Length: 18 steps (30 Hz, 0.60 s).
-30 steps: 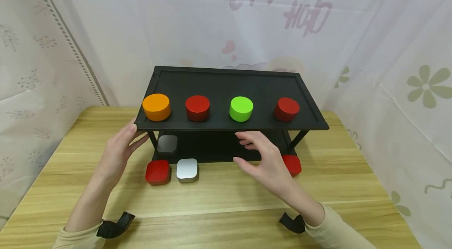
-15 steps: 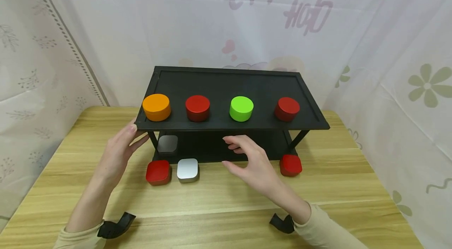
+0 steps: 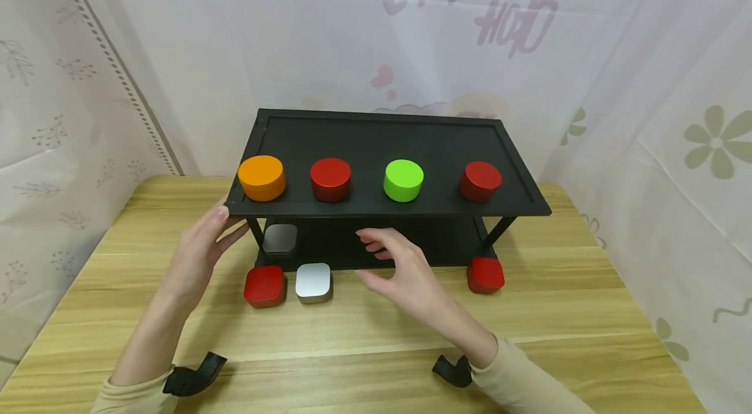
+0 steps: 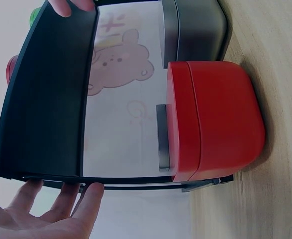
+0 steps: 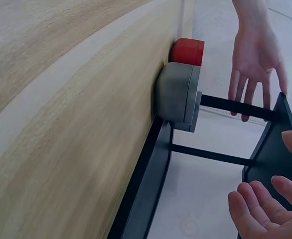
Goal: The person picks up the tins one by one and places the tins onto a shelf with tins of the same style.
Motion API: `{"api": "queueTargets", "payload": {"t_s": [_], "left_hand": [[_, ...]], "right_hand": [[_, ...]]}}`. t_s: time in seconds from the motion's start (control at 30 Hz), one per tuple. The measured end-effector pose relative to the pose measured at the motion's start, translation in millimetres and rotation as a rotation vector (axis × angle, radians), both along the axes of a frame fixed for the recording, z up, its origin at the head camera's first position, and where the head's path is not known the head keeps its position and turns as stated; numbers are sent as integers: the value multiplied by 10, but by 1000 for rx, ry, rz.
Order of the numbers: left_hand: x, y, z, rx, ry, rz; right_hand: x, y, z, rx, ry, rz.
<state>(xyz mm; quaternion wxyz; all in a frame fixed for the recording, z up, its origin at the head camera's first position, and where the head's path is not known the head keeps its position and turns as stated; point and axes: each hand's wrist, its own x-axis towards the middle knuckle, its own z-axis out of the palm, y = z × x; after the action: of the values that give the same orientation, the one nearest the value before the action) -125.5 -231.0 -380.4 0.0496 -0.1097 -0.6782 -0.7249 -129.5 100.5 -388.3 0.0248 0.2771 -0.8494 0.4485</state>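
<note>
1. Hands framed a black two-tier shelf (image 3: pixel 388 140) at the centre of the head view, standing on a wooden worktop (image 3: pixel 364 329).
2. At centre-left, the left hand (image 3: pixel 196 251) lay with straight fingers against the front left corner of the shelf's top tier; its grip was spread and clasped nothing.
3. Just below centre, the right hand (image 3: pixel 405 273) hovered in front of the lower tier, fingers loosely parted and lightly bent, holding nothing.
4. Nearest that hand, a silver square tin (image 3: pixel 313 282) sat on the worktop just left of its fingertips, with a red square tin (image 3: pixel 264 285) just beside it further left.
5. A grey square tin (image 3: pixel 279 239) rested on the lower tier at its left end, above the two.
6. Right of the hand, another red square tin (image 3: pixel 485 274) stood near the shelf's right leg.
7. Along the top tier, from left to right, sat an orange round tin (image 3: pixel 262 177), a red round tin (image 3: pixel 331 179), a green round tin (image 3: pixel 403 180) and a second red round tin (image 3: pixel 480 181), well apart from each other.
</note>
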Motion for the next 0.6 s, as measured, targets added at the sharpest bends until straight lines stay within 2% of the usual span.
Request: {"api": "queueTargets", "payload": {"t_s": [0.37, 0.6], "left_hand": [[-2, 1, -1, -13, 0, 1], [-3, 0, 0, -16, 1, -2]], "right_hand": [[-45, -167, -47, 46, -49, 54], [-53, -235, -91, 107, -84, 56]]}}
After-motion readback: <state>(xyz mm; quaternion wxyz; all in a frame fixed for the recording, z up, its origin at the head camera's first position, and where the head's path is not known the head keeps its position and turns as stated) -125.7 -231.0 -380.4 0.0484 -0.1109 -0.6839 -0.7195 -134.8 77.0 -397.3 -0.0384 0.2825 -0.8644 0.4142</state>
